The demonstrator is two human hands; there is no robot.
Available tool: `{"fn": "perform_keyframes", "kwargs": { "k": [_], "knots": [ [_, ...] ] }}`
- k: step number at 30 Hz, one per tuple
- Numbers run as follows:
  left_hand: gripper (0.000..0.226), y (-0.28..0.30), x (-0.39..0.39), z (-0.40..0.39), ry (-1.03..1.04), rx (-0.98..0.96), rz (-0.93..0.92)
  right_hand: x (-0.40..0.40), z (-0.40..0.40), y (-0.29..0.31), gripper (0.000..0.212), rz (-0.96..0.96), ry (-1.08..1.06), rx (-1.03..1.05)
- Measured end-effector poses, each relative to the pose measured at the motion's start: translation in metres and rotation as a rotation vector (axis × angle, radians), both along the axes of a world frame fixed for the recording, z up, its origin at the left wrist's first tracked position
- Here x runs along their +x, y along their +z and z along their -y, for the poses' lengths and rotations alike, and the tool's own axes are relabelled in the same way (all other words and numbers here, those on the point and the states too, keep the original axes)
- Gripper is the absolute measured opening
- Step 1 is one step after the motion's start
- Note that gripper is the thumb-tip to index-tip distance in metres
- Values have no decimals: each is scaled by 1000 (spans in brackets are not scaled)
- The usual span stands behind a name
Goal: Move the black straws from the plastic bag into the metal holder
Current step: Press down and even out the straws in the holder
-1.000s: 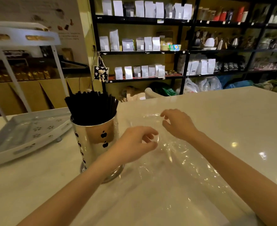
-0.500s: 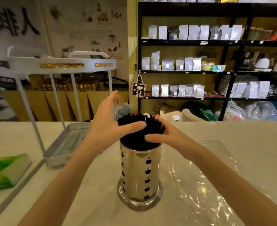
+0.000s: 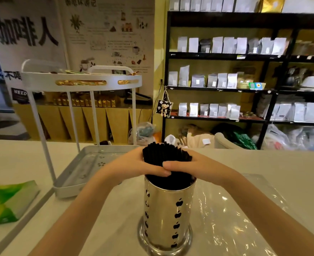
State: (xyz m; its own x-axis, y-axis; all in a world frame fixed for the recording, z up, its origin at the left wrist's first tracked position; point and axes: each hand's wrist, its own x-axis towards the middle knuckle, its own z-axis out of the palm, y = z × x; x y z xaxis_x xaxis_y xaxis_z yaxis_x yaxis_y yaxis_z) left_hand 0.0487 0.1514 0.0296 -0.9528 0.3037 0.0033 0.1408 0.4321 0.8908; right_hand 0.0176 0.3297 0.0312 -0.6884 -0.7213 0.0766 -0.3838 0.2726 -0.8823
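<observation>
Both hands are wrapped around the bunch of thin black plastic straws (image 3: 166,155), which stands upright in the shiny cylindrical metal holder (image 3: 168,215) with little apple-shaped cutouts. The left hand (image 3: 134,166) cups the bundle from the left, the right hand (image 3: 193,168) from the right, and the fingers of both curl snugly around the straws just above the holder's rim, with the fingertips meeting at the front. The straw tops fan out a bit above the hands.

The holder sits near the front edge of the pale stone counter (image 3: 23,228), roughly mid-way across. The crinkly clear plastic bag (image 3: 241,209) lies flat on the counter, spreading out to the right of the holder's base, and looks emptied out.

Toward the counter's left side there's a white two-tier metal tray stand (image 3: 75,174), its lower tray just left of the left wrist. A green and yellow packet (image 3: 6,200) lies at the left edge.
</observation>
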Motion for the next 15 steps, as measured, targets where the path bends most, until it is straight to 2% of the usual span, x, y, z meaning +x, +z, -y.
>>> {"fn": "perform_keyframes", "kwargs": {
  "k": [3,7,12,15],
  "knots": [
    [46,2,1,-6,-46,-29,-89,5,1,3,19,-86,19,-51],
    [44,7,11,-14,-47,31,-214,13,-1,4,34,-163,48,-128],
    [35,8,21,-22,-44,62,-308,18,-9,-1,29,-144,63,-143],
    [45,4,23,-25,-51,29,-307,26,-12,2,28,-183,85,-158]
  ]
}}
